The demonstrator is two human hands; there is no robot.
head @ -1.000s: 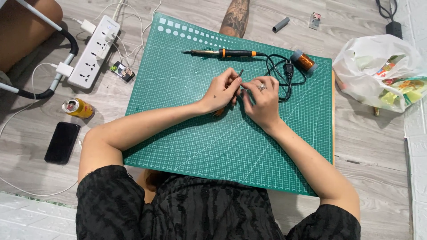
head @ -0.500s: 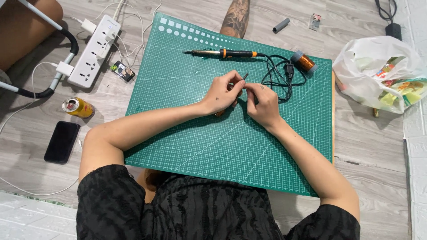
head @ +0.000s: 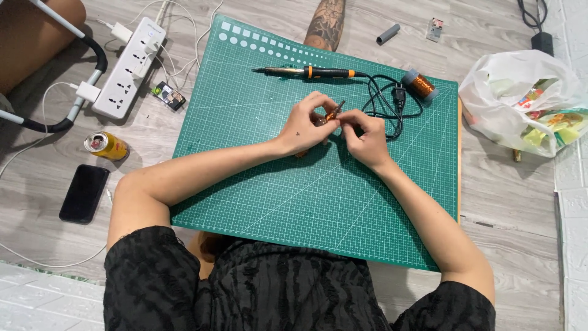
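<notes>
A green cutting mat point(head: 318, 190) covers the floor's middle. Near its far edge lie a soldering iron point(head: 309, 72) and a black cord point(head: 386, 104), with a copper wire spool point(head: 421, 84) at the far right corner. The left hand point(head: 304, 125) and right hand point(head: 365, 135) meet mid-mat, fingertips pinched shut together on a small copper piece point(head: 332, 114).

Soldering iron point(head: 309, 72) on mat point(head: 257, 184); power strip point(head: 130, 68), can point(head: 106, 146), phone point(head: 84, 193) left; bag point(head: 520, 101) right.
</notes>
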